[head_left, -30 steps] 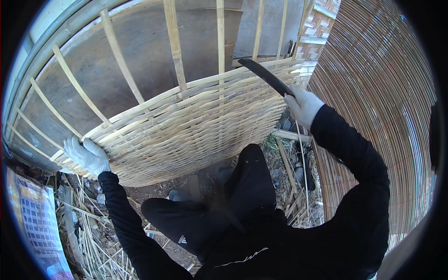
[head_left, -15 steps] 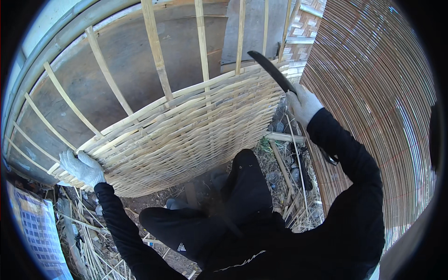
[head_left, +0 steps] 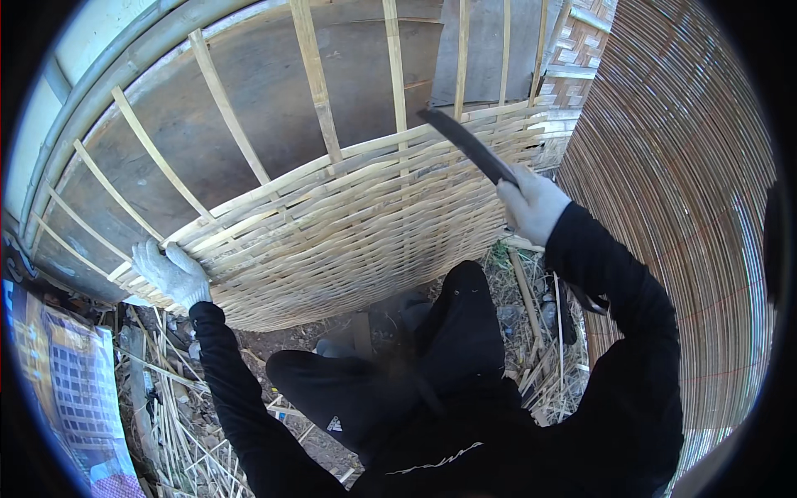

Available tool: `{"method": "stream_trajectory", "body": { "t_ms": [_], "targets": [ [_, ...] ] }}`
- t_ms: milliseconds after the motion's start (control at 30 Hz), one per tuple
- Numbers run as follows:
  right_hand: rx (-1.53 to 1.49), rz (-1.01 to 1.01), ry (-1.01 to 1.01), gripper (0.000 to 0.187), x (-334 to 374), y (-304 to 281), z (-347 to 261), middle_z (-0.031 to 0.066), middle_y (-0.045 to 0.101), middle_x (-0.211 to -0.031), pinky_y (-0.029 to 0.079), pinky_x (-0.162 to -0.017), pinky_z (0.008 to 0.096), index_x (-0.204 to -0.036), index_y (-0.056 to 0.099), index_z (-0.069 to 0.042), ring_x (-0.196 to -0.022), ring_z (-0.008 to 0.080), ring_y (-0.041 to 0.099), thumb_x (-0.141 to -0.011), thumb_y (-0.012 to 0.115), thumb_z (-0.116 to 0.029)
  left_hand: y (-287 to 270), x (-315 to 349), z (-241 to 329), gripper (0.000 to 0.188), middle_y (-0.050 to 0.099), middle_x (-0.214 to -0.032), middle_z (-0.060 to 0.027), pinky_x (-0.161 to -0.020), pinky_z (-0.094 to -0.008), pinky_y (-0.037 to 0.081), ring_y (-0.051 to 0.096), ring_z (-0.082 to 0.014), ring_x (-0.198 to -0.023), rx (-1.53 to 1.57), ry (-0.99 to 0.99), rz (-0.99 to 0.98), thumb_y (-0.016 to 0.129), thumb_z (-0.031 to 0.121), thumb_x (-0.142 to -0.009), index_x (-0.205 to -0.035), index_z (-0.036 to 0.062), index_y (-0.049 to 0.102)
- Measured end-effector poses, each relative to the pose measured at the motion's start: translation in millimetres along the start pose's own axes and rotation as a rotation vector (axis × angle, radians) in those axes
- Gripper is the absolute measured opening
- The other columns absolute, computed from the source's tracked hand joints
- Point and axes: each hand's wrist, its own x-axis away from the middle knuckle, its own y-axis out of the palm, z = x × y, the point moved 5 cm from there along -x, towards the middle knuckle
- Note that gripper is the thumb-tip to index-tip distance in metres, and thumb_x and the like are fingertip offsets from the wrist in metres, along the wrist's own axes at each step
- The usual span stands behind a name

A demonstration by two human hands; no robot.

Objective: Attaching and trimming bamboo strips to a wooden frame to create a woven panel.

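Observation:
A panel of woven bamboo strips (head_left: 332,236) stretches across the space before me, with bare upright slats (head_left: 314,79) rising from its upper edge. My left hand (head_left: 170,272), in a pale knit glove, grips that edge near the panel's left end, thumb apart from the fingers. In my right hand (head_left: 535,203), also gloved, is the handle of a machete (head_left: 466,143); the fingers wrap round it and hide most of it. The dark, slightly curved blade points up and left, across the panel's upper right part. Whether the blade touches the strips I cannot tell.
Behind the slats stands a dark board (head_left: 241,100). A screen of thin brown sticks (head_left: 664,207) curves along the right. My bent knees (head_left: 469,307) are close below the panel. Cut bamboo scraps (head_left: 178,415) litter the ground beside a printed sheet (head_left: 83,382) at left.
The machete has moved left and down, nearer the panel's upper edge. My whole view has shifted, so the panel appears farther right. My left hand keeps its place on the edge.

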Motion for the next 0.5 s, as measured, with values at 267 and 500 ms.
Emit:
{"method": "stream_trajectory", "body": {
  "t_ms": [267, 500],
  "targets": [
    [-0.133, -0.041, 0.077, 0.022, 3, 0, -3, 0.0141, 0.059, -0.077, 0.051, -0.066, 0.0437, -0.116, 0.057, 0.002, -0.066, 0.0282, 0.064, -0.111, 0.055, -0.020, -3, -7, 5, 0.035, 0.062, -0.134, -0.0250, -0.127, -0.0635, 0.027, 0.048, -0.0492, -0.142, 0.039, -0.035, 0.014, 0.060, 0.017, -0.099, -0.129, -0.0010, 0.060],
    [-0.182, -0.030, -0.046, 0.026, 2, 37, -41, 0.0135, 0.063, -0.082, 0.053, -0.064, 0.0402, -0.122, 0.057, 0.002, -0.067, 0.0231, 0.066, -0.113, 0.051, -0.022, -8, -11, 10, 0.031, 0.062, -0.130, -0.0248, -0.125, -0.0640, 0.029, 0.050, -0.0508, -0.136, 0.049, -0.059, -0.051, 0.061, 0.015, -0.096, -0.122, -0.0017, 0.061]
  ]
}}
